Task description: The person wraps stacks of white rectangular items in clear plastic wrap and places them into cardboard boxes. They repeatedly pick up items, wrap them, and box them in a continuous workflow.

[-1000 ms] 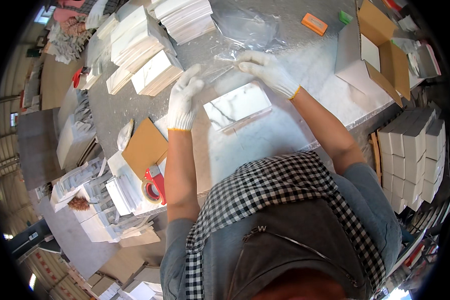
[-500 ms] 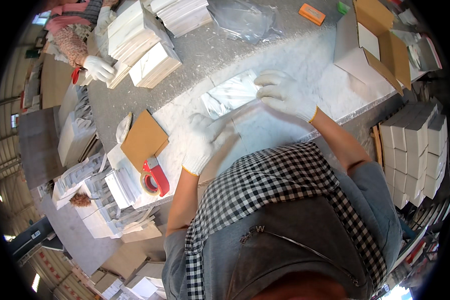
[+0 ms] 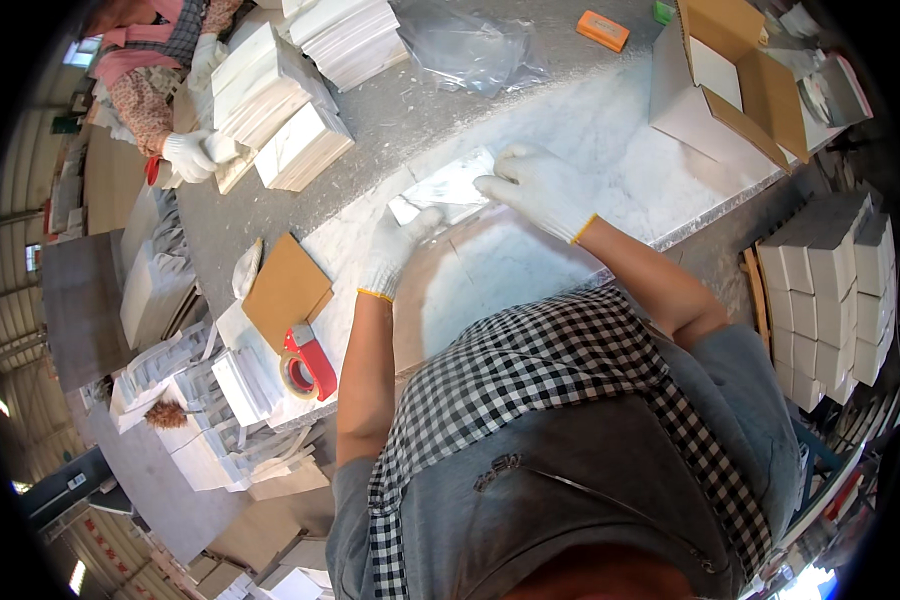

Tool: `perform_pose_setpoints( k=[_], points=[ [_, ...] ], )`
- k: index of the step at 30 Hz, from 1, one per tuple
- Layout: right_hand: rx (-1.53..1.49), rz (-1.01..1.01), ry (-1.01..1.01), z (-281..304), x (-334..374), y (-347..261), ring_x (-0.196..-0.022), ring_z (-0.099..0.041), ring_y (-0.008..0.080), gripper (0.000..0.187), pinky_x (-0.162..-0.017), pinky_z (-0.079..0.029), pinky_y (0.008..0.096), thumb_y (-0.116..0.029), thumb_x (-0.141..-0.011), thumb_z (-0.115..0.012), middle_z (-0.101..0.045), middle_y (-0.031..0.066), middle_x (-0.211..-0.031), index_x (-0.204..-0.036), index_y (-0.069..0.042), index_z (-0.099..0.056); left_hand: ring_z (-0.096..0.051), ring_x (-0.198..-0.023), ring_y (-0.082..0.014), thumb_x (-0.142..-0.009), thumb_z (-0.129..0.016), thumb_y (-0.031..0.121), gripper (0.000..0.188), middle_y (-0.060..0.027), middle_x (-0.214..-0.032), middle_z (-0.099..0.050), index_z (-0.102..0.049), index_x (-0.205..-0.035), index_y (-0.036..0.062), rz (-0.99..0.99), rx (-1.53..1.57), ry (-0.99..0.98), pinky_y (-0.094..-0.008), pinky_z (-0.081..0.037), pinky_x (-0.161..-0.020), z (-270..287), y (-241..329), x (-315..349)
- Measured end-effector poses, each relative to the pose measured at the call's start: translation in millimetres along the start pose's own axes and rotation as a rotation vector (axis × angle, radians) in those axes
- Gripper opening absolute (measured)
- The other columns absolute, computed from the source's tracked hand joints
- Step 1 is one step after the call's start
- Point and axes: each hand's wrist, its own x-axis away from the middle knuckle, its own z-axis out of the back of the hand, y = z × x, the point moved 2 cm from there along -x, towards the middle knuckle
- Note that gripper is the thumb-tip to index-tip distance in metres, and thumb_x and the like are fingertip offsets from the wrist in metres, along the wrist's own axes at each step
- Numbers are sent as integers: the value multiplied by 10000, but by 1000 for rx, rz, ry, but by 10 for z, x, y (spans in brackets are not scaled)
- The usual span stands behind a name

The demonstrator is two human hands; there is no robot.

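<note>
A flat, marble-patterned tile bundle (image 3: pixel 448 188) in shiny clear film lies at the middle of the white marble worktop. My left hand (image 3: pixel 395 245), in a white knitted glove, is closed on its near left end. Across from it, my gloved right hand (image 3: pixel 540 188) has thumb and fingers pinched on the right end. How many tiles the film holds cannot be made out. A red tape dispenser (image 3: pixel 312 366) and a brown cardboard piece (image 3: pixel 288 290) lie left of my left forearm.
An open white carton (image 3: pixel 692 120) with brown flaps stands at the far right. Tile stacks (image 3: pixel 305 148) occupy the far left, where a co-worker's gloved hand (image 3: pixel 188 155) rests. Beyond the bundle are clear plastic bags (image 3: pixel 475 48) and an orange block (image 3: pixel 603 30). White boxes (image 3: pixel 820 290) are piled at right.
My left hand has moved forward to the bundle's left end and closed there. The right hand has shifted slightly, still on the other end. The co-worker's hand has moved a little at the tiles.
</note>
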Motion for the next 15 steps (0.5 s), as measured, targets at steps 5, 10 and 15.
perform_pose_setpoints(
  k=[5, 10, 15],
  points=[
    [153, -136, -128, 70, -171, -55, -986, -635, 339, 473, -877, -511, 421, -430, -848, -761, -646, 200, -1050, -1040, -5, -677, -667, -1012, -173, -836, -843, 300, 585, -85, -1162, -708, -642, -1301, 6, 124, 67, -87, -308, -532, -882, 15, 21, 21],
    [-5, -90, -192, -130, -321, 474, -1251, -605, 376, 821, -1063, -483, 389, -410, -855, -786, -591, 302, -1364, -1449, 75, -492, -637, -987, -123, -829, -823, 299, 472, -8, -1095, -692, -686, -1225, 81, 133, 77, -144, -291, -507, -818, -26, 129, 70],
    [-479, -165, -376, -363, -325, 725, -1388, -523, 380, 1006, -1168, -409, 389, -414, -826, -819, -546, 305, -1457, -1562, 77, -341, -652, -1054, -150, -808, -860, 233, 601, -56, -1183, -692, -625, -1318, 16, 170, 148, -150, -300, -527, -897, -77, 196, 103]
  ],
)
